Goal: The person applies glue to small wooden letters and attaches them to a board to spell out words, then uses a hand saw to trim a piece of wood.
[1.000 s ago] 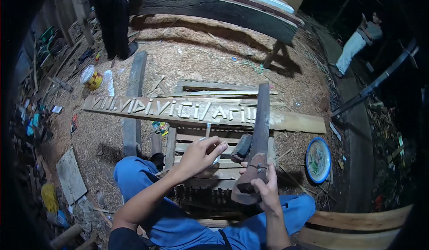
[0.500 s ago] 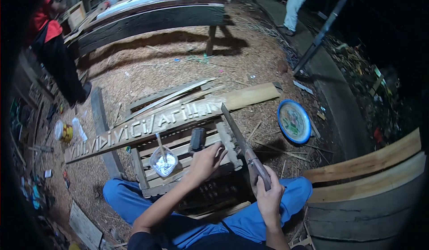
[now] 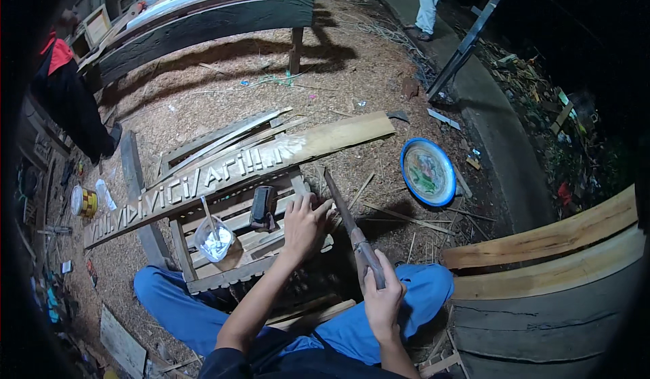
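My right hand (image 3: 382,294) is wrapped round the wooden handle of a hand saw (image 3: 340,205), its blade pointing forward, nearly edge-on. My left hand (image 3: 305,224) is open with loosely bent fingers, just left of the blade over a slatted wooden crate (image 3: 186,257); whether it touches anything is unclear. On the crate are a dark block-shaped object (image 3: 263,208) and a clear tub (image 3: 215,245) of white paste with a stick in it. Beyond lies a long board (image 3: 349,131) with raised pale wooden letters glued along it.
A blue-rimmed basin (image 3: 427,171) lies on the chip-strewn ground at right, above curved planks (image 3: 542,226). A workbench (image 3: 206,27) stands at the back. A person in red and black (image 3: 68,91) is at left, another in pale trousers (image 3: 430,3) beside a post (image 3: 470,40).
The view has swung to the right. The saw has tipped from broad-side to nearly edge-on, and my left hand has moved rightward toward its blade, fingers spreading.
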A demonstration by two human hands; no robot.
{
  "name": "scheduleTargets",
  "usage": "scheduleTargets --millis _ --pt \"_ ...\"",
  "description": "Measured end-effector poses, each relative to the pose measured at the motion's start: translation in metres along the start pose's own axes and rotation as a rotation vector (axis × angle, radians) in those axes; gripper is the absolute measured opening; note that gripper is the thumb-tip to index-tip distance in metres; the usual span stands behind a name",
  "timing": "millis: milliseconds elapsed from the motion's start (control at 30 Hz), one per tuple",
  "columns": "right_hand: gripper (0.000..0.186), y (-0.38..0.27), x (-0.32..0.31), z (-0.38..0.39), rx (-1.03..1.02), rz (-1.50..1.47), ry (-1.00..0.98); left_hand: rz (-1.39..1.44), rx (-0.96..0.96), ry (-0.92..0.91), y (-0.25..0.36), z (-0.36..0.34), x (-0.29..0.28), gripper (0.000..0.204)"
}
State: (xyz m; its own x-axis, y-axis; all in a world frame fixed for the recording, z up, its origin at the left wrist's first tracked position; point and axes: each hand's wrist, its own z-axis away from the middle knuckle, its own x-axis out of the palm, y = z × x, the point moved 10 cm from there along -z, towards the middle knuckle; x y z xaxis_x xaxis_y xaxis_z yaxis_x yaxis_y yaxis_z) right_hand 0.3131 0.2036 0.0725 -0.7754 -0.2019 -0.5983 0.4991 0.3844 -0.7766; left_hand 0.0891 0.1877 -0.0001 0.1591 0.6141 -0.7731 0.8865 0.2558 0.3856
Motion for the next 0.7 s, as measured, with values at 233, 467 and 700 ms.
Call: scheduleTargets --millis 233,467,700 --pt "0.041 -0.011 0.010 -0.003 -0.045 -0.015 -0.032 0.263 -0.067 0.002 -0.014 0.015 0.002 0.031" --pt "0.040 -0.026 0.020 -0.003 -0.079 0.045 -0.015 0.373 -0.115 0.060 -0.021 0.015 0.003 0.024" --pt "0.044 -0.023 0.031 -0.002 0.086 0.046 -0.064 0.341 -0.121 0.049 -0.025 0.015 0.002 0.022"
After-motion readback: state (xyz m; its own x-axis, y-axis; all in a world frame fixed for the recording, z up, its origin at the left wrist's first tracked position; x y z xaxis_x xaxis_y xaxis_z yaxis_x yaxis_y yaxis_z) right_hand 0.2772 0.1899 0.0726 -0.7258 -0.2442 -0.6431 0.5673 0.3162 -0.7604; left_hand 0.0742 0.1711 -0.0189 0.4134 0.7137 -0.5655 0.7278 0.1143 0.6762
